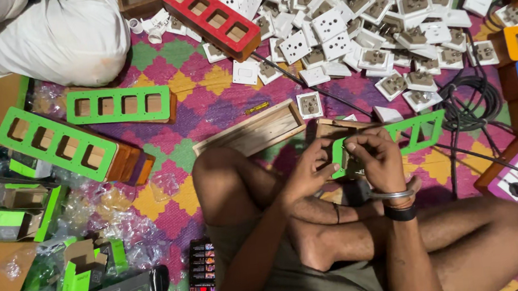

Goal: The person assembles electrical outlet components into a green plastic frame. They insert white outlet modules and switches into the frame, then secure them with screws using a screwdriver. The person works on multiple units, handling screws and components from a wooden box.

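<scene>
**Both hands at the green plate**

The left hand (305,174) and right hand (381,160) pinch a green four-window faceplate on a wooden box (419,129) near the crossed legs. It looks stiff and light — best gripped by its edges. The fingers hide the small part between them. Far off lies a heap of white sockets (348,30).

patterned mat (220,109) strewn with white sockets (336,37), green frames (118,105).
</scene>
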